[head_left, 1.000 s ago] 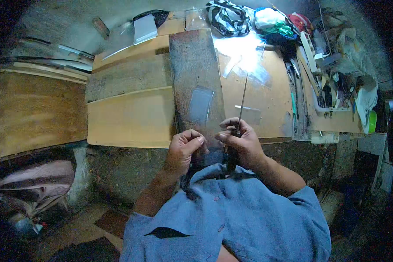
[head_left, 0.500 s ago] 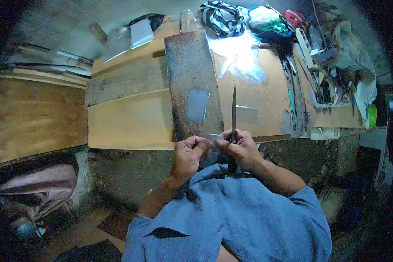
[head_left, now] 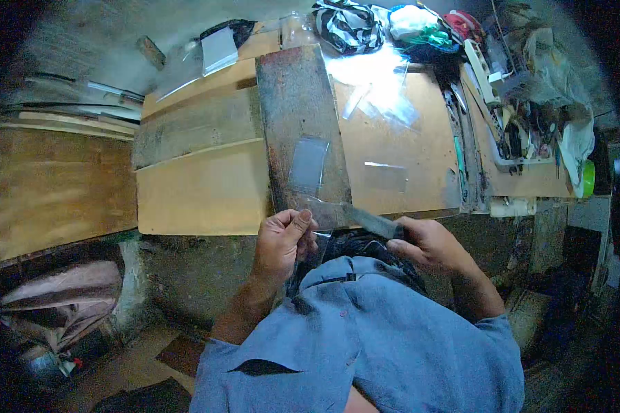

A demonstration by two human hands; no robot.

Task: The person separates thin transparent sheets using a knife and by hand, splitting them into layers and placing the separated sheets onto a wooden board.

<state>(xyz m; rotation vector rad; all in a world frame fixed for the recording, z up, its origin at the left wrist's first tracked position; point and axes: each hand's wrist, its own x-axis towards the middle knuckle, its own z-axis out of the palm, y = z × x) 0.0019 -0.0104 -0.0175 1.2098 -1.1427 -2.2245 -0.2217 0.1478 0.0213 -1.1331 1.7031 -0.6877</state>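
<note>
My left hand [head_left: 281,242] pinches a thin clear plastic piece [head_left: 329,217] at the near end of the dark wooden board. My right hand [head_left: 430,242] is closed round the handle of a knife [head_left: 373,223]. Its blade points left and slightly away from me, with the tip beside or over the plastic; whether they touch I cannot tell. Just beyond my left hand, a flat rectangular clear plastic sheet [head_left: 308,164] lies on the dark board [head_left: 293,89]. To the right another clear plastic piece [head_left: 386,176] rests on the tan table surface.
Plastic strips [head_left: 357,101] lie under a bright glare at the back. A striped plastic bag [head_left: 351,27] sits behind them. At right stands a white basket [head_left: 523,162] of tools. Pale sheets [head_left: 219,50] lie at back left. The table [head_left: 200,196] ends just before me.
The knife has swung from pointing away from me to pointing left. My right hand has moved right, away from the left one. My left hand has shifted slightly left with the plastic.
</note>
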